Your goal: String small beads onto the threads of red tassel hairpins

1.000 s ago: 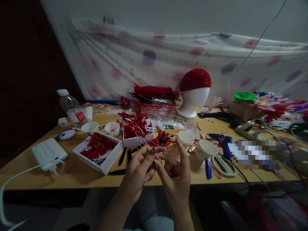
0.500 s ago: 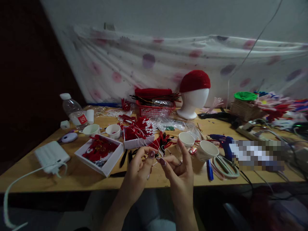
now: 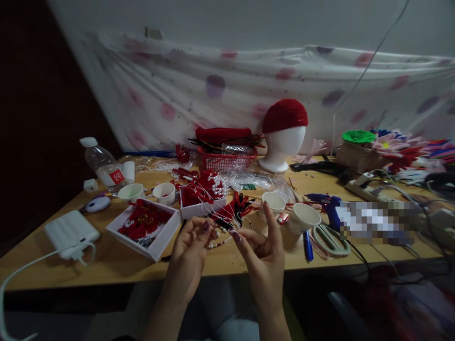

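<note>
A thin string with small white and reddish beads [image 3: 221, 245] hangs in a loop between my hands, above the table's front part. My left hand [image 3: 190, 253] is closed in a pinch, with beads showing at its thumb and fingertips. On the other side, my right hand [image 3: 265, 255] pinches the string's thin end between thumb and a bent finger, its index finger pointing up. Just beyond the hands lie red and black fuzzy stems [image 3: 236, 208] and a white box [image 3: 202, 208] holding red pieces and strands of white pearl beads [image 3: 219, 184].
Left: an open box [image 3: 142, 237] of red ornaments, a power bank [image 3: 71, 232], a water bottle [image 3: 103, 166]. Right: paper cups [image 3: 304, 218], a blue marker [image 3: 308, 246], scissors [image 3: 332, 240], a glue gun [image 3: 330, 208]. Behind: a red basket [image 3: 227, 161] and a red-capped foam head [image 3: 280, 144].
My hands have moved apart, the left going leftward, and the beaded string now shows hanging between them. The whole view has shifted slightly.
</note>
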`<action>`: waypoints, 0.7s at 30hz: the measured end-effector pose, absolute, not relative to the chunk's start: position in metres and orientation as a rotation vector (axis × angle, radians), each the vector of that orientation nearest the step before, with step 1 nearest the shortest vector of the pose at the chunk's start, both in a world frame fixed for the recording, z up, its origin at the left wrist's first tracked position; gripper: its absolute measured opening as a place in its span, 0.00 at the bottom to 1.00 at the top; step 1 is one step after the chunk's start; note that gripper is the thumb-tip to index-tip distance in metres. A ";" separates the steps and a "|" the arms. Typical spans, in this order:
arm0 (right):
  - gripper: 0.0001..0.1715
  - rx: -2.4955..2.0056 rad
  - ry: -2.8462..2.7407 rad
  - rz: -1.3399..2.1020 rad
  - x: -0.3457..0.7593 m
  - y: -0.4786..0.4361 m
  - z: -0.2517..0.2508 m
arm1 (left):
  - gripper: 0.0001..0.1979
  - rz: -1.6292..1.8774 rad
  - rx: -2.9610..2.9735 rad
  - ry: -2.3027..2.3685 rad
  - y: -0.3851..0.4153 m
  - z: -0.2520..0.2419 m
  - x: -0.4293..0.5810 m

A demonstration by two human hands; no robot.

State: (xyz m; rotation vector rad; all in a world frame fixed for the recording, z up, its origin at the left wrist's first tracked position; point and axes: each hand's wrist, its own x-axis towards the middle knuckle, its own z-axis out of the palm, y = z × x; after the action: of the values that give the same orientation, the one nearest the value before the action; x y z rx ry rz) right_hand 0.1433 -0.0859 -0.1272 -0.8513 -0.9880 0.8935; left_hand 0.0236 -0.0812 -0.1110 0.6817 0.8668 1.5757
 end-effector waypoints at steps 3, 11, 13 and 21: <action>0.45 -0.856 -1.049 0.887 0.139 -0.089 -0.129 | 0.18 1.535 0.671 0.815 -0.082 -0.114 0.031; 0.48 -0.870 -1.136 0.921 0.135 -0.096 -0.127 | 0.18 1.430 0.932 1.004 -0.092 -0.117 0.028; 0.50 -0.851 -1.119 0.980 0.134 -0.096 -0.128 | 0.17 1.456 1.011 1.030 -0.092 -0.118 0.025; 0.48 -0.776 -0.975 1.086 0.134 -0.093 -0.129 | 0.16 1.463 0.980 1.011 -0.093 -0.120 0.022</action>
State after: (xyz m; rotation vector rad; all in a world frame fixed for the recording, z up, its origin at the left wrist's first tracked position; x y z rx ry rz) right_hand 0.1339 -0.0926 -0.1287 -0.7758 -0.9755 1.0860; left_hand 0.0224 -0.0929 -0.1198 0.9802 1.0114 1.4629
